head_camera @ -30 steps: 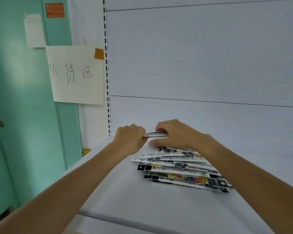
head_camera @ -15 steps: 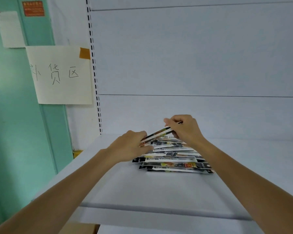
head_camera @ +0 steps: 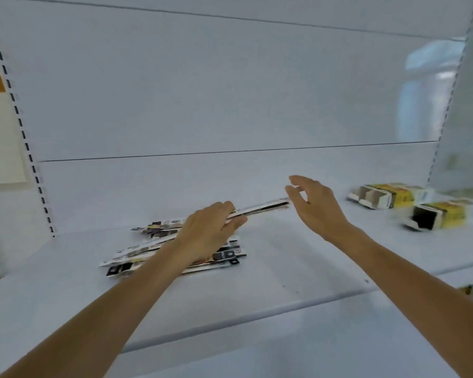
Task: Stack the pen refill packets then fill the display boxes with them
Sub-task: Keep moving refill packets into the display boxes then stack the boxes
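Head view: left hand (head_camera: 205,233) grips a bundle (head_camera: 260,210) of refill packets; right hand (head_camera: 316,205) is open at its far end.

In mid-frame, the left hand's fingers curl over the bundle's near end with the thumb under it, lifting it clear of the shelf (head_camera: 284,268). The bundle's long axis runs from lower left up to the right, its free tip pointing at the right hand. That hand holds nothing, its fingers loosely spread and thumb and forefinger just beside the tip; whether they touch it I cannot tell. The loose pile (head_camera: 153,252) lies on the shelf under and left of the left hand. The boxes (head_camera: 388,196) lie on their sides at the right edge, nearer the right hand and well apart from the bundle, so the bundle likely has to travel rightward along its own axis.
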`<state>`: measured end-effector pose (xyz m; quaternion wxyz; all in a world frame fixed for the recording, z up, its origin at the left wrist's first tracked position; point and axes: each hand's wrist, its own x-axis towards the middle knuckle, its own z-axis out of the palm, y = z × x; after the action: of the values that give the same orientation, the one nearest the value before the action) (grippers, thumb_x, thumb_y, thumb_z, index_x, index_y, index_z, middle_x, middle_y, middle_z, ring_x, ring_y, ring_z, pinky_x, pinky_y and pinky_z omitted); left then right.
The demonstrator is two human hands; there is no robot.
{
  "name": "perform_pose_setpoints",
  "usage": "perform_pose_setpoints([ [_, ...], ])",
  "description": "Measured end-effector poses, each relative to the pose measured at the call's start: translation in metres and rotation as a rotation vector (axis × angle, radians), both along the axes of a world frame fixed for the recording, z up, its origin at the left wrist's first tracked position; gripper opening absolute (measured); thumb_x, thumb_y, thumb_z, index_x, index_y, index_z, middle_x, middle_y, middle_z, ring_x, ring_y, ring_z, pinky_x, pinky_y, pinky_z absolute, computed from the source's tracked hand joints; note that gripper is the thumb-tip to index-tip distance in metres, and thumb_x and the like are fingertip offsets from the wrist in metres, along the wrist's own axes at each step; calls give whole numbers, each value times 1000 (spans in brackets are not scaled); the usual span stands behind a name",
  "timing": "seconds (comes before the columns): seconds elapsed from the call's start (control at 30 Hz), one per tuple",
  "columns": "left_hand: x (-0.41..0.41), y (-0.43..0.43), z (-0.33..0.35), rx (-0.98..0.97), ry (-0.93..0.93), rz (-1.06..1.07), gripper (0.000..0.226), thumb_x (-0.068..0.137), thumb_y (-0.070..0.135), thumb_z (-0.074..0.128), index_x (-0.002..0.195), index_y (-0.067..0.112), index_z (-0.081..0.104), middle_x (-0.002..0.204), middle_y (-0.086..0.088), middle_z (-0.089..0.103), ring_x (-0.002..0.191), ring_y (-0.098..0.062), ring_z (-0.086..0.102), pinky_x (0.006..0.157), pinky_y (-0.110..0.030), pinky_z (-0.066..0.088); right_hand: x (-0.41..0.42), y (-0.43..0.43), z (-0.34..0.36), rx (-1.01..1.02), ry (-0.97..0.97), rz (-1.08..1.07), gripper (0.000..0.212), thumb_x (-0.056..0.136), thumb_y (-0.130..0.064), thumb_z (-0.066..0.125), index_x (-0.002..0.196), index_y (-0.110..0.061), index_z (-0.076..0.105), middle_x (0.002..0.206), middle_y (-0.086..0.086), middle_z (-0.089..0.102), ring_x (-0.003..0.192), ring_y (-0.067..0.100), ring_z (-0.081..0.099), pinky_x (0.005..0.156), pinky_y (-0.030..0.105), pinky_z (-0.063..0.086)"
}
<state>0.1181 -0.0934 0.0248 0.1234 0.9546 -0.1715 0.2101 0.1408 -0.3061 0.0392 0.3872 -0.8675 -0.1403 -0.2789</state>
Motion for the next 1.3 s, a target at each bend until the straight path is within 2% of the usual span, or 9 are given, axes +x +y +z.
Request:
perform_pose_setpoints([
  [0.2,23,-117,5,31,-68,-91,35,93,55,32,89,22,43,86,6,47,77,-18,45,68,-30,32,-7,-178,14,-31,110,-409,43,92,-14,47,135,-10,45,133,14,52,123,30,45,102,38,36],
  [0.47,32,-315,-9,23,23,-318,39,92,56,34,77,21,38,81,4,47,75,-18,44,63,-30,30,-49,-361,-5,-107,238,-639,48,90,-18,53,137,-10,43,134,12,51,121,31,47,98,37,39],
  [0.53,30,-354,-14,28,31,-343,40,93,56,34,75,20,35,78,4,45,74,-18,42,62,-30,29,-56,-391,-2,-147,237,-647,44,91,-16,50,134,-7,46,120,14,57,110,31,51,88,33,39],
  [0.7,35,-421,-21,-12,67,-404,42,93,54,34,65,23,30,67,7,40,67,-16,42,54,-29,25,-63,-440,-4,-145,251,-619,50,93,-16,50,141,-11,37,142,12,43,130,28,38,102,33,32],
  [0.83,49,-460,-23,-115,84,-354,47,92,58,33,76,15,44,72,3,48,72,-19,47,58,-31,29,-54,-471,-14,-139,271,-583,52,93,-16,49,143,-13,35,136,13,50,118,28,50,93,29,37],
  [0.9,58,-473,-21,-206,98,-323,49,92,58,30,71,16,44,68,3,48,70,-19,46,62,-32,32,-43,-482,-22,-139,288,-584,51,94,-18,49,142,-14,36,134,13,52,112,27,54,86,26,36],
  [1.03,88,-481,-11,-322,35,-333,45,96,42,34,59,17,35,58,2,42,62,-20,44,61,-32,34,-1,-500,-27,-190,274,-552,47,93,-22,49,139,-14,41,142,10,45,128,26,43,101,32,35],
  [1.13,115,-471,0,-377,-17,-255,40,96,37,38,66,14,51,64,2,53,65,-17,50,58,-29,31,37,-507,-14,-242,252,-493,48,94,-23,47,140,-14,39,143,10,42,132,27,37,108,38,33],
  [1.3,146,-437,11,-417,-19,-41,37,95,32,41,61,18,49,61,2,53,63,-17,48,55,-25,32,93,-509,-5,-379,157,-392,45,94,-23,48,137,-13,43,135,12,51,126,29,41,105,41,34],
])
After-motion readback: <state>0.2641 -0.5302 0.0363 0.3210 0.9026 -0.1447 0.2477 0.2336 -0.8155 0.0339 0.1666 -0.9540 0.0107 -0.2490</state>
